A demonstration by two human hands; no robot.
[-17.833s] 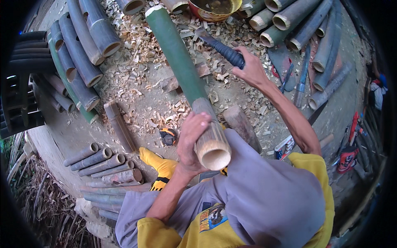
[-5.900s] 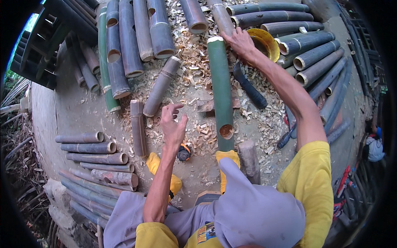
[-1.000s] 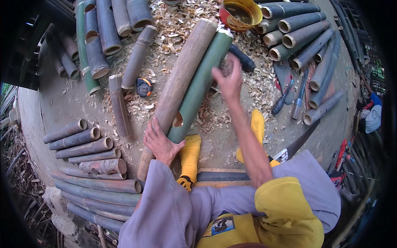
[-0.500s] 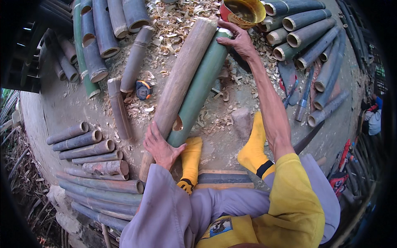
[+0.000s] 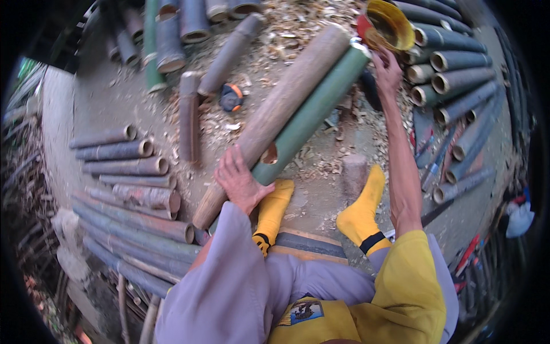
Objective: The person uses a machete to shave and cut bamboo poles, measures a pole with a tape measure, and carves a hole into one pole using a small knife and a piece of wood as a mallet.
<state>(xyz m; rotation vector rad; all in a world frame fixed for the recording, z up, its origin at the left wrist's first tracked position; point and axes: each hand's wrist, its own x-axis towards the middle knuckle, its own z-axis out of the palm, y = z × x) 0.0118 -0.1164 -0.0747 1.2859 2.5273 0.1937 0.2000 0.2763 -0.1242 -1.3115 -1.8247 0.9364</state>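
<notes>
On the chip-strewn ground, the left hand (image 5: 239, 182) presses flat, fingers spread, steadying the brown bamboo pole (image 5: 275, 117); the right hand (image 5: 388, 73) grips the green bamboo pole (image 5: 312, 114) at its far end, aligning them.

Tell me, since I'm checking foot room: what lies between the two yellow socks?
In the head view, a short upright wood stump stands between the left sock and right sock, on bare ground scattered with chips.

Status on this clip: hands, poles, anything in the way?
Left hand flat on brown bamboo pole. Right hand at far end of green bamboo pole, beside yellow bowl. Wood chips around.
</notes>
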